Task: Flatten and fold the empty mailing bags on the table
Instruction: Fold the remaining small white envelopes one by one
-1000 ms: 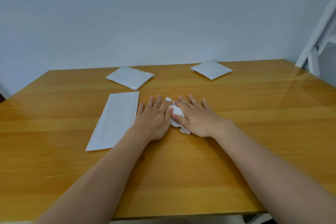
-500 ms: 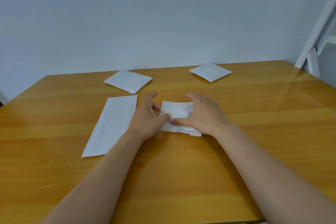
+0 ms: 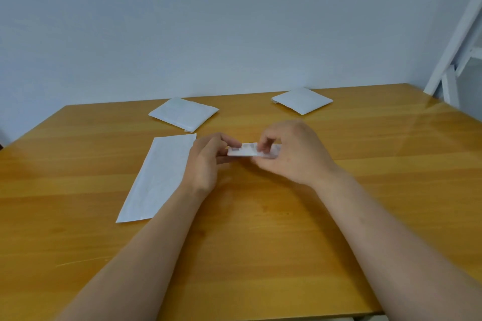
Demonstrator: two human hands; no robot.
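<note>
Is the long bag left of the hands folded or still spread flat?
Spread flat. The long bag lies at full length on the table, unlike the two folded squares behind.

Left hand and right hand raised, fingers curled, each grip pinching

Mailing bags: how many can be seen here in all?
4. One folded bag is held between the left hand and right hand; one flat bag lies left of them; two folded bags sit farther back, left and right.
</note>
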